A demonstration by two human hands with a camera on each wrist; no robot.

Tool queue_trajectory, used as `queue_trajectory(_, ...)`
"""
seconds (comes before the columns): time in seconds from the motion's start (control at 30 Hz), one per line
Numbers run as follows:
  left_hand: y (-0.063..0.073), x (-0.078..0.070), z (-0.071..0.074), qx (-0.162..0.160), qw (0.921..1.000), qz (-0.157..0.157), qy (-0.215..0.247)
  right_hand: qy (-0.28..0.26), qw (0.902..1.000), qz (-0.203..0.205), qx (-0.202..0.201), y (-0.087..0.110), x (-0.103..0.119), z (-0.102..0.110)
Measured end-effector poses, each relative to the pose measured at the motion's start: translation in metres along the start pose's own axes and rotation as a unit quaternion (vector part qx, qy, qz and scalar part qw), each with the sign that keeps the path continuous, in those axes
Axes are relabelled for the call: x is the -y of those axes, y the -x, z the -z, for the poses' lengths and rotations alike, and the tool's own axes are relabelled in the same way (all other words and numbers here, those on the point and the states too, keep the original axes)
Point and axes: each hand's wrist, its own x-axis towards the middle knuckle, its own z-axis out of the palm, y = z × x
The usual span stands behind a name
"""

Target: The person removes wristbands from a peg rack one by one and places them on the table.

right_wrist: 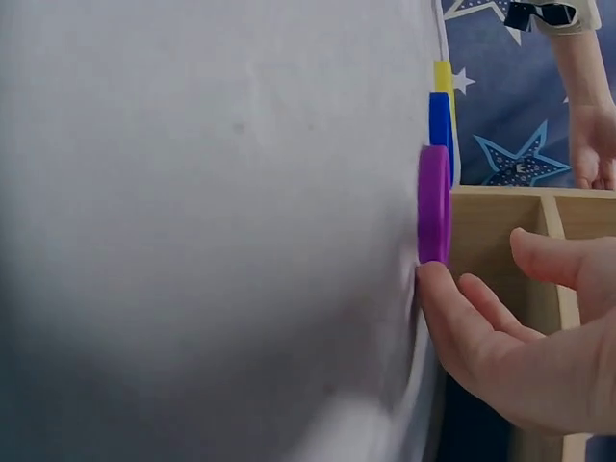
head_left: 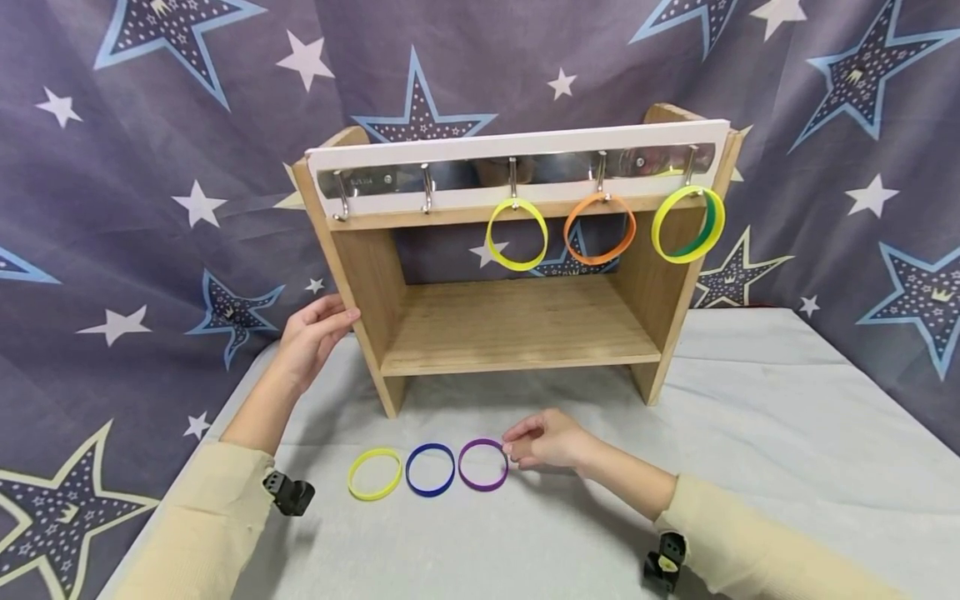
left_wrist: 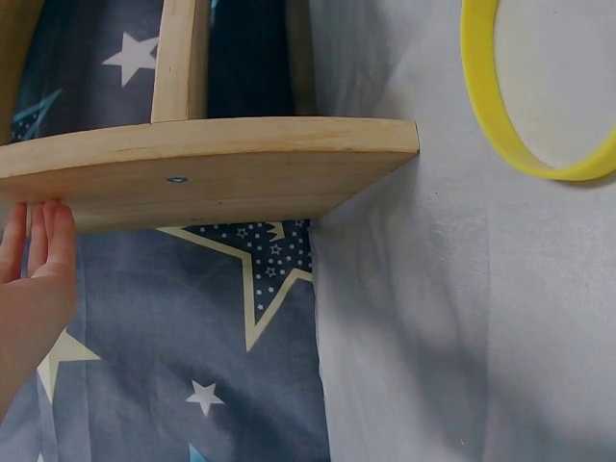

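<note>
My left hand (head_left: 307,337) touches the left side panel of the wooden shelf (head_left: 517,325) with its fingers; the left wrist view shows straight fingertips (left_wrist: 60,217) against that panel. On the cloth in front lie a purple wristband (head_left: 482,488), a blue wristband (head_left: 430,493) and a yellow wristband (head_left: 375,497) in a row. At the purple one's right edge is my right hand (head_left: 551,442). Seen from the right wrist, a fingertip (right_wrist: 433,276) meets the purple band's rim, while the thumb (right_wrist: 544,258) stays apart from it.
A metal hook rail (head_left: 555,173) runs along the shelf's top front. From its hooks hang a yellow band (head_left: 517,267), an orange band (head_left: 633,225) and, at the right end, a yellow band (head_left: 657,229) with a green one. Star-patterned fabric (head_left: 487,50) hangs behind.
</note>
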Motion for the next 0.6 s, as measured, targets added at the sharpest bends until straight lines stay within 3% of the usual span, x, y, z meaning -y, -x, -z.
queue_trajectory(0.6, 0.000, 0.000, 0.000, 0.000, 0.9998, 0.001, 0.018, 0.016, 0.9991, 0.024, 0.032, 0.010, 0.018, 0.034)
